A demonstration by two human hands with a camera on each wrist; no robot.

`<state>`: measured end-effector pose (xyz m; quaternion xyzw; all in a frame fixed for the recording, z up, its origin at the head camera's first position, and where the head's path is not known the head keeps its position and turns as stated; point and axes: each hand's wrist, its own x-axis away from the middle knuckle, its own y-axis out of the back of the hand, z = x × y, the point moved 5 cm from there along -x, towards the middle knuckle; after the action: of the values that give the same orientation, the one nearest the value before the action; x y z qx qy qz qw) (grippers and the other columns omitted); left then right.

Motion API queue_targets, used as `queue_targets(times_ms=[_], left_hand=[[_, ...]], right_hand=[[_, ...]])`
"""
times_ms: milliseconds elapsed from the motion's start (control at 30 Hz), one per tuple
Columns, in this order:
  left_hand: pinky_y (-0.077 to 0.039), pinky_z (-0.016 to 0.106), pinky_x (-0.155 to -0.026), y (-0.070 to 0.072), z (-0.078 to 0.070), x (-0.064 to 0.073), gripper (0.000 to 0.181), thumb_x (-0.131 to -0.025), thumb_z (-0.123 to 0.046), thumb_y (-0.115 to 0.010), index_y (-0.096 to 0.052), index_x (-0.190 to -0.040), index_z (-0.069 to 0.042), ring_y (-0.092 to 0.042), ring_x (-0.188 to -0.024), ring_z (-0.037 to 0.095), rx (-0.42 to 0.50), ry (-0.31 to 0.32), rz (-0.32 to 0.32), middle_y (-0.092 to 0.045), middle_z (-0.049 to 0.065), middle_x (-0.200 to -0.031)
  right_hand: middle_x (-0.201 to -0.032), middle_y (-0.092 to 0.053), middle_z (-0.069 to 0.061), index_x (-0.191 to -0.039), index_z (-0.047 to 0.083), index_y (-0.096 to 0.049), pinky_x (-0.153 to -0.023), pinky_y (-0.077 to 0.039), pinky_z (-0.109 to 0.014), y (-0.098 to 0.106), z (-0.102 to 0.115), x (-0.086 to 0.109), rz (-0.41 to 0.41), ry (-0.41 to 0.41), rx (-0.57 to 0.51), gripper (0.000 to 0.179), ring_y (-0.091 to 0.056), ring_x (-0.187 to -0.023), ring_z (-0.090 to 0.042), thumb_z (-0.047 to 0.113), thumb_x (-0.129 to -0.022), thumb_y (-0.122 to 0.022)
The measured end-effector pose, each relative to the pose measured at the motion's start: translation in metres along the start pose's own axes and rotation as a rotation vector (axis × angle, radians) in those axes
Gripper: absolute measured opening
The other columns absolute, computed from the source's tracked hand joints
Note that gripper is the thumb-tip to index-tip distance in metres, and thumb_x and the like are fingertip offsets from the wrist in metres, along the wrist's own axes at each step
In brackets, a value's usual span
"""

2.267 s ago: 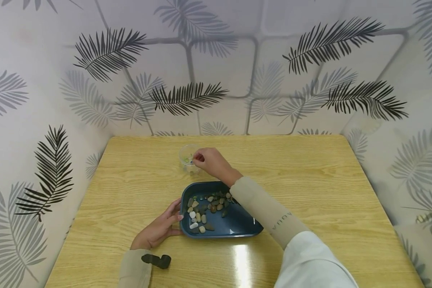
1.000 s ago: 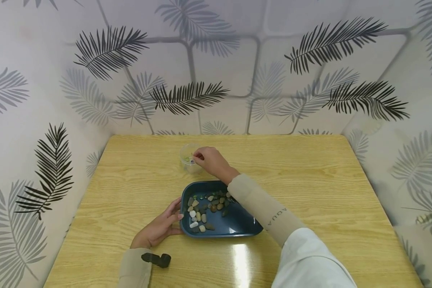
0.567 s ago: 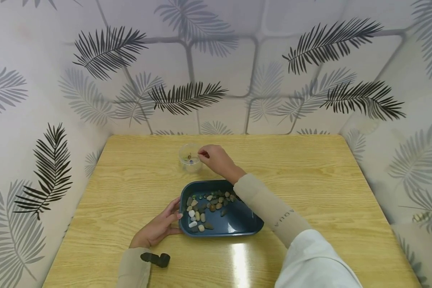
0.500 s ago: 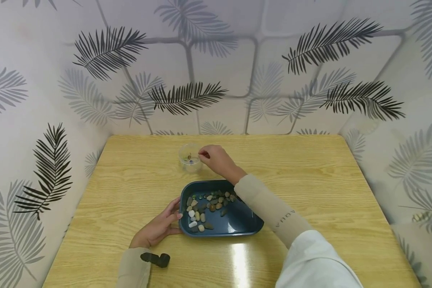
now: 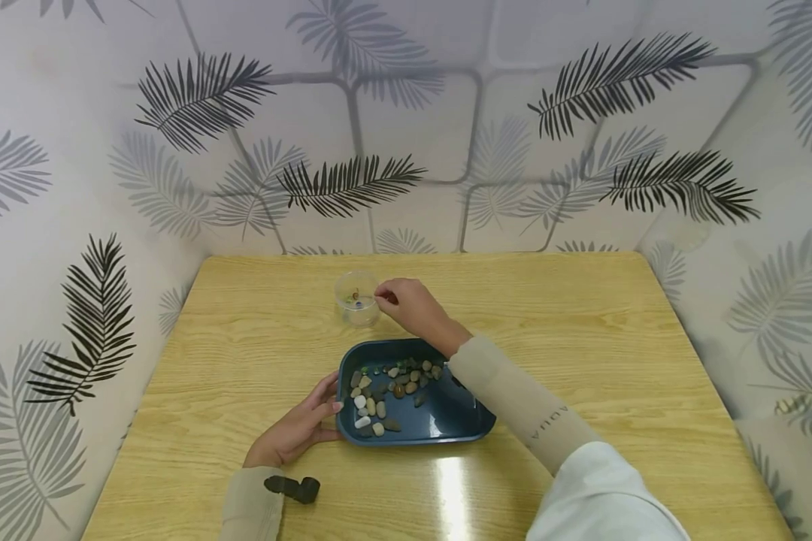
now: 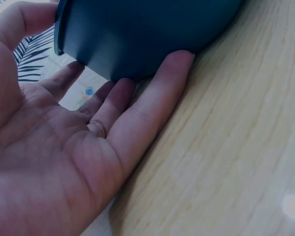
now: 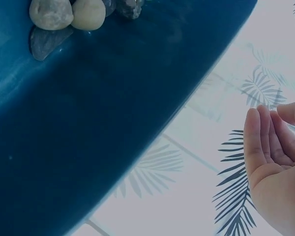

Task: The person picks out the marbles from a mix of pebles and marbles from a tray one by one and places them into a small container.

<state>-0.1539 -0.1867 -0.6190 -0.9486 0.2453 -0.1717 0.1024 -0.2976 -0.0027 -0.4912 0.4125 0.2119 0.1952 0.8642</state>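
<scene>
In the head view my left hand (image 5: 296, 427) holds the left end of a dark blue tray (image 5: 440, 430). Its thumb rests at the rim while the other fingers lie along the outer wall, seen closely in the left wrist view. Pebbles (image 5: 398, 389) lie in the tray, mostly along its left and far parts. Beyond it stands a clear round cup (image 5: 361, 317) with small coloured pieces inside, too small to identify. My right hand (image 5: 419, 309) is at the cup's right side, its fingers relaxed. Nothing shows between them in the right wrist view.
The wooden table (image 5: 568, 330) extends on all sides of the tray and cup. A leaf-patterned wall (image 5: 419, 225) rises behind its far edge. My right forearm crosses above the tray's right part and hides some of it.
My right hand has drawn back from over the cup to its right side, and the small pieces inside show more. The left hand and the tray stay in place.
</scene>
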Motion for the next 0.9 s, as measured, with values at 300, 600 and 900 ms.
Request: queue_targets(times_ms=[300, 600, 900], left_hand=[[-0.046, 0.051, -0.088, -0.001, -0.001, 0.000, 0.061, -0.097, -0.018, -0.047, -0.014, -0.148, -0.029, -0.041, -0.123, 0.033, -0.010, -0.004, -0.001, -0.013, 0.008, -0.150], [-0.046, 0.051, -0.088, -0.001, 0.000, 0.000, 0.059, -0.099, -0.016, -0.044, -0.013, -0.148, -0.029, -0.040, -0.123, 0.033, -0.015, -0.001, -0.005, -0.012, 0.008, -0.150], [-0.046, 0.050, -0.089, -0.001, 0.000, 0.000, 0.060, -0.099, -0.018, -0.044, -0.012, -0.148, -0.029, -0.039, -0.124, 0.033, -0.024, 0.004, -0.002, -0.012, 0.008, -0.150]], right_hand=[[-0.096, -0.064, 0.002, -0.106, 0.011, -0.068, -0.072, -0.049, -0.022, 0.003, 0.005, 0.014, 0.019, 0.019, -0.005, 0.020, -0.057, -0.081, -0.006, 0.021, -0.094, -0.055], [-0.097, -0.064, 0.000, -0.108, 0.009, -0.067, -0.073, -0.049, -0.022, -0.004, 0.019, 0.028, 0.070, 0.078, 0.005, 0.021, -0.057, -0.083, -0.007, 0.019, -0.094, -0.055], [-0.090, -0.063, 0.004, -0.105, 0.010, -0.068, -0.070, -0.048, -0.021, -0.015, 0.028, 0.043, 0.109, 0.112, 0.049, 0.019, -0.055, -0.077, -0.005, 0.021, -0.093, -0.057]])
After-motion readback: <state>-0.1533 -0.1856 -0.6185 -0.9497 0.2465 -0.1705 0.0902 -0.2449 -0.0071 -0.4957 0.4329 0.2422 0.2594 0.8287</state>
